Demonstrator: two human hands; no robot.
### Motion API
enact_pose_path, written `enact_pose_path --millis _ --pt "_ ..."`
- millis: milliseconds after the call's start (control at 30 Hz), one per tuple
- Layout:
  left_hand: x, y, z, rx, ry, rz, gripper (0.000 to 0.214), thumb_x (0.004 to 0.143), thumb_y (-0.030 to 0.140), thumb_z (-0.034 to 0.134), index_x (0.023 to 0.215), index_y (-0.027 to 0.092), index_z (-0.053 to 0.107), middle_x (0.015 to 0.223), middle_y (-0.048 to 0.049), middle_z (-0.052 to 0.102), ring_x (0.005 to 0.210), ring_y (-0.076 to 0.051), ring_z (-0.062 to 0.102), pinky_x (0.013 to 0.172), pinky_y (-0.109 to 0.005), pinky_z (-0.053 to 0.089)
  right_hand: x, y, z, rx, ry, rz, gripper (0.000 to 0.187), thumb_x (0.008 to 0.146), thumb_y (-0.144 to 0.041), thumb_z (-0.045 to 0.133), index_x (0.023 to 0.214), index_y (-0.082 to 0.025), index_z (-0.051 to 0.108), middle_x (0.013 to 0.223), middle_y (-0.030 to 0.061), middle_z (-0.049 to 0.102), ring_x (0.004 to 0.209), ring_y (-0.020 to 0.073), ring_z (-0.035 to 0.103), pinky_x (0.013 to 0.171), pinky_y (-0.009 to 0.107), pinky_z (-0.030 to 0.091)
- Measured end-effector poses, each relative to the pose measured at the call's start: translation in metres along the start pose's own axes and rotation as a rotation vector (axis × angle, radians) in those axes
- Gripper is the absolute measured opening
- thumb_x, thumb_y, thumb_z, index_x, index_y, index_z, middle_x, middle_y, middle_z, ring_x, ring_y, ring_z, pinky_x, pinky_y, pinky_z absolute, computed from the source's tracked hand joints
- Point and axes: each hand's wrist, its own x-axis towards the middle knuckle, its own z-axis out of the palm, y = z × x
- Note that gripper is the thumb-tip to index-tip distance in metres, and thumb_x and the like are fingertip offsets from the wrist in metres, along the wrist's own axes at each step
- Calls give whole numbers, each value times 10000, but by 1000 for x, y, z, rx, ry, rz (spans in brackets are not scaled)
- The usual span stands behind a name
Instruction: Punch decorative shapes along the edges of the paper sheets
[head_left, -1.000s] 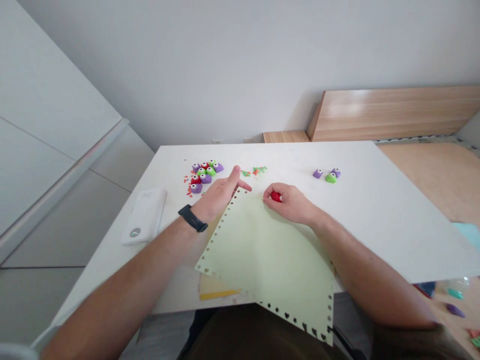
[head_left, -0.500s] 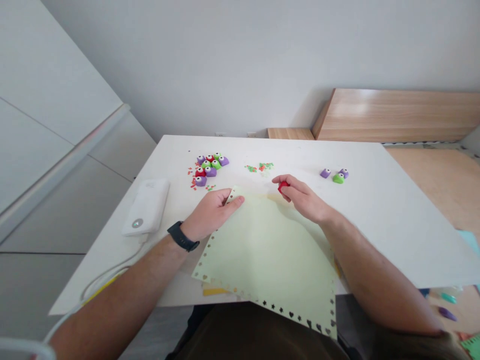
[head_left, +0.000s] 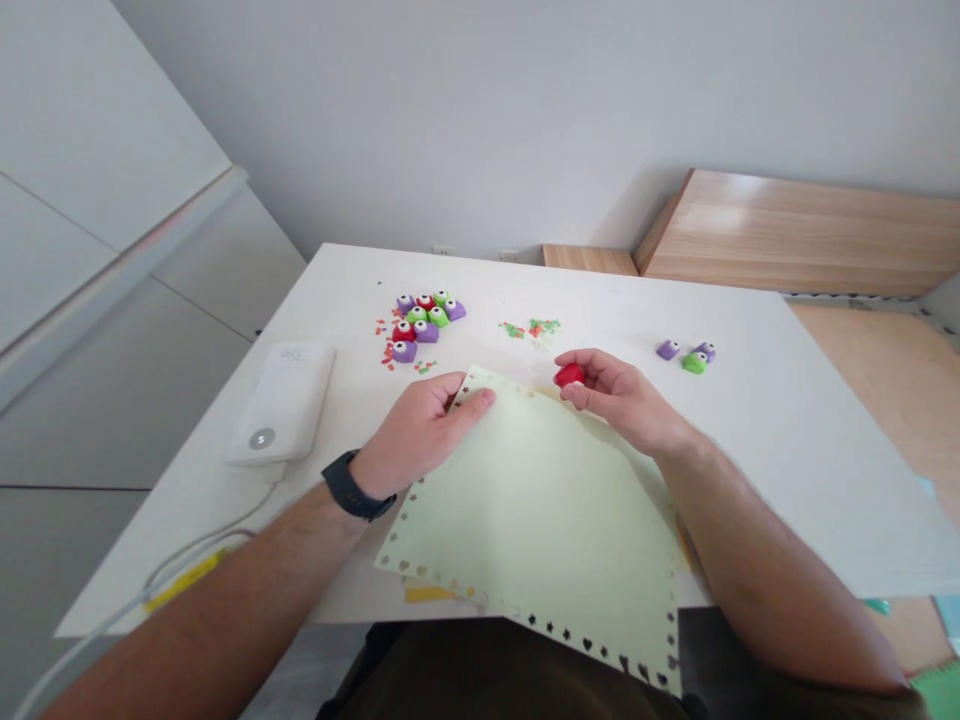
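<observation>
Pressing onto the top corner of a pale green paper sheet (head_left: 555, 520), the left hand (head_left: 420, 430) had come down from the looser, spread pose of a second earlier. Its fingers lay close together across the corner, and the view did not show whether the thumb pinched the paper from below. A black wristwatch (head_left: 351, 487) sat on that wrist. The corner was now held under the hand rather than lying free.

The right hand (head_left: 611, 388) was curled around a small red plastic craft punch (head_left: 568, 375), hiding most of it, close to the sheet's upper edge.

The sheet lay tilted on the white surface (head_left: 765, 430), with its lower corner hanging past the near edge. Star and heart cut-outs ran along its edges, and a strip of yellow paper (head_left: 427, 594) poked out beneath it.

Farther off stood a cluster of purple, red and green craft punches (head_left: 424, 318) among coloured paper scraps (head_left: 531, 328), and three more punches (head_left: 688, 355) sat to the right. A white power bank (head_left: 281, 405) lay to the left.
</observation>
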Motion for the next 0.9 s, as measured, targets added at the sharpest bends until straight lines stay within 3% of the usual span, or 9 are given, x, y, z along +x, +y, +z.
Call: enact_pose_path --millis 267,900 --pt "-2 3 4 75 7 17 430 973 557 611 746 197 551 617 50 443 562 -107 393 510 -247 290 -3 -1 -1 -13 -42 -37 449 916 -390 791 1310 -219 657 1098 61 700 950 171 643 895 347 536" --pt "-6 13 7 107 17 41 374 944 533 613 807 187 647 636 13 597 569 -141 479 500 -255 318 -9 -7 9 -65 -104 -15 458 919 -413 794 1316 -211 688 1124 67 728 988 185 647 909 356 518"
